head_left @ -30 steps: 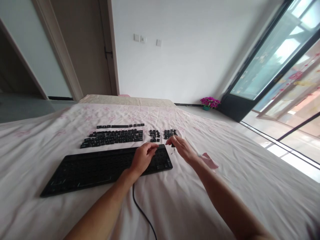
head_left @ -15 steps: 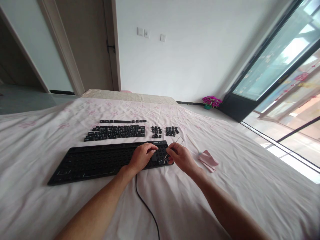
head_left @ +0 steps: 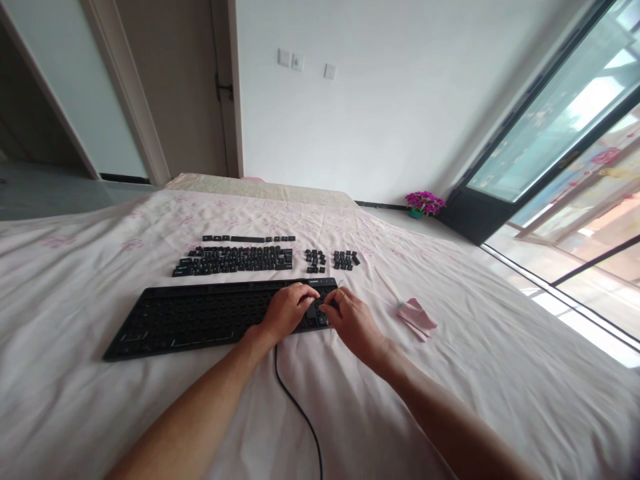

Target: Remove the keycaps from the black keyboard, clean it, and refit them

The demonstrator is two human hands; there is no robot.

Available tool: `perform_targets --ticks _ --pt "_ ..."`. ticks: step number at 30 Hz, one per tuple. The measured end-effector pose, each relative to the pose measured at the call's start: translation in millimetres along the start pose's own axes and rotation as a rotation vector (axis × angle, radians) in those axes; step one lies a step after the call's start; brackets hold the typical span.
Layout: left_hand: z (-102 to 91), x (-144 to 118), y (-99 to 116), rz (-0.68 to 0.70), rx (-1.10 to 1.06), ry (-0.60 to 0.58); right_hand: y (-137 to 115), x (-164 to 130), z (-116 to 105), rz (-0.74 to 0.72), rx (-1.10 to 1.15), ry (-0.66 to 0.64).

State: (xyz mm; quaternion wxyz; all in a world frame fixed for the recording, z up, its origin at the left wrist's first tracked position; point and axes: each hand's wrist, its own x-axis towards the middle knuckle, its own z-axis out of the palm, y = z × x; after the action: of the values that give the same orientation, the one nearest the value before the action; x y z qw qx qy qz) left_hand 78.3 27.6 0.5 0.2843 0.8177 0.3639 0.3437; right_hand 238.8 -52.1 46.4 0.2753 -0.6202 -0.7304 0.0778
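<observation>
A black keyboard [head_left: 200,317] with its keycaps off lies on the cloth, its cable [head_left: 300,407] running toward me. My left hand [head_left: 290,308] rests over its right part, thumb and fingers pinched together; whatever is between them is too small to make out. Close beside it, at the number pad end, my right hand [head_left: 350,317] is closed on a wire keycap puller [head_left: 342,285]. Only a thin loop of the puller shows above the fingers; its other end is hidden by the hand.
Loose black keycaps [head_left: 240,260] lie in groups beyond the keyboard, with a row holding the space bar [head_left: 247,239] behind them. To the right is a folded pink cloth [head_left: 416,319] on a thin stick. Pink flowers [head_left: 424,202] stand on the floor.
My right hand has moved left, closer to my left hand, and turned over more, so less of the wire puller shows. The view has shifted slightly.
</observation>
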Motion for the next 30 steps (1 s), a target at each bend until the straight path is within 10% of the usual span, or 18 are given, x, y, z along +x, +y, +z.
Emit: perform_targets --ticks 18,30 --pt "-3.5 -5.7 14.2 0.065 0.095 -0.161 18.0 -8.7 2.3 -0.138 -0.098 0.053" --pt "22.0 -17.3 30.6 0.029 0.292 -0.020 46.1 7.5 28.9 -0.224 0.011 0.130"
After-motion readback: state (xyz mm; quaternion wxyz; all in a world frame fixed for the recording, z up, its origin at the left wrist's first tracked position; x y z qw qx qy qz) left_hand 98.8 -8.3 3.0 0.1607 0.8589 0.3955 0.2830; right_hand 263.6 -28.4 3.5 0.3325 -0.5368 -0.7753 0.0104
